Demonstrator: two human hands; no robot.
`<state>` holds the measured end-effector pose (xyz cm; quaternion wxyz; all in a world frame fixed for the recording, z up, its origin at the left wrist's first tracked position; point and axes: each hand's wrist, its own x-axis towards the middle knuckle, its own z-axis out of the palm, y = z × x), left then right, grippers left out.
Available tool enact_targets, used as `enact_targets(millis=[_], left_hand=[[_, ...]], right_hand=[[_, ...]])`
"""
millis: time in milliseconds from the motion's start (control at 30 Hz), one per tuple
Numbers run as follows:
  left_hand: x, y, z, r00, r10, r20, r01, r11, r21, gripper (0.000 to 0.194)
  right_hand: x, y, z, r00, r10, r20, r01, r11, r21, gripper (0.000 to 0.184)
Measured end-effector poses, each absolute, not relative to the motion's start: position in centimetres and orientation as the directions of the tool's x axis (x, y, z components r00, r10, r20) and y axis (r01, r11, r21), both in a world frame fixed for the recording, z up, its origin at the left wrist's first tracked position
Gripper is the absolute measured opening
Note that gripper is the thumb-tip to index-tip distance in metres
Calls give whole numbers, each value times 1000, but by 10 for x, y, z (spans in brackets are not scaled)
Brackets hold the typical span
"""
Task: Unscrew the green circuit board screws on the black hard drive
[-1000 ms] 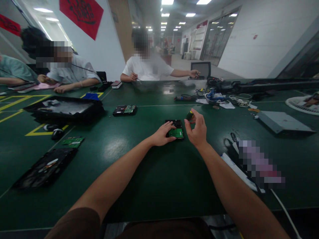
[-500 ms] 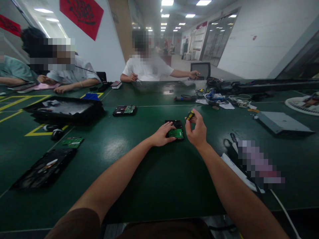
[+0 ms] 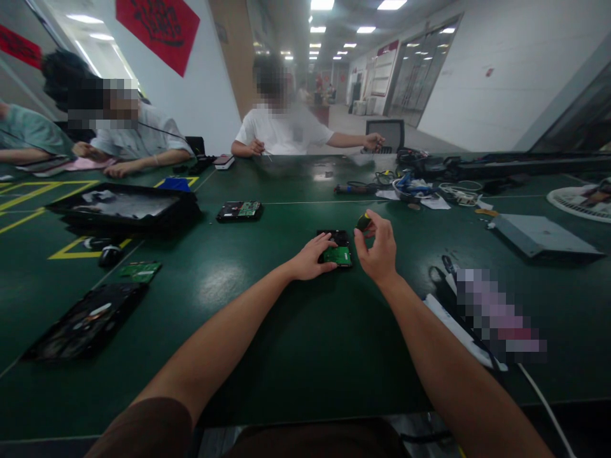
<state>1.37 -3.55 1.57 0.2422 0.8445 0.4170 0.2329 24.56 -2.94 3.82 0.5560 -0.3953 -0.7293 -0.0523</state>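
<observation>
A hard drive (image 3: 338, 256), with a green circuit board on its upper face, lies on the dark green table. My left hand (image 3: 312, 257) grips it from the left, fingers over the top and thumb along the near edge. Just to the right of the drive, my right hand (image 3: 377, 245) is raised and closed around the yellow-and-black handle of a screwdriver (image 3: 363, 221). The screwdriver's shaft and tip cannot be made out.
Another hard drive (image 3: 239, 211) lies farther left, near a black tray (image 3: 128, 216). At the near left are a loose circuit board (image 3: 141, 272) and a black casing (image 3: 86, 321). A grey metal box (image 3: 547, 235) and tangled cables (image 3: 413, 186) lie right. A co-worker (image 3: 286, 130) sits opposite.
The screwdriver handle has turned slightly within my right hand's fingers, which have shifted a little. My left hand and the hard drive stay in place.
</observation>
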Motion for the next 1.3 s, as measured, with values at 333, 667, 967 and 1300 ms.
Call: enact_targets(millis=[333, 667, 967, 1300], left_hand=[[13, -35, 14, 539, 819, 198, 580, -531, 617, 65], [13, -32, 11, 540, 817, 205, 574, -535, 620, 65], [14, -34, 12, 544, 812, 209, 581, -545, 605, 65], [12, -31, 10, 545, 812, 208, 574, -542, 613, 65]], right_hand=[[246, -29, 37, -70, 518, 852, 638, 680, -361, 56], [247, -26, 35, -67, 535, 842, 627, 680, -381, 57], [246, -29, 38, -80, 520, 850, 618, 695, -367, 58], [246, -28, 36, -73, 524, 849, 615, 693, -375, 59]])
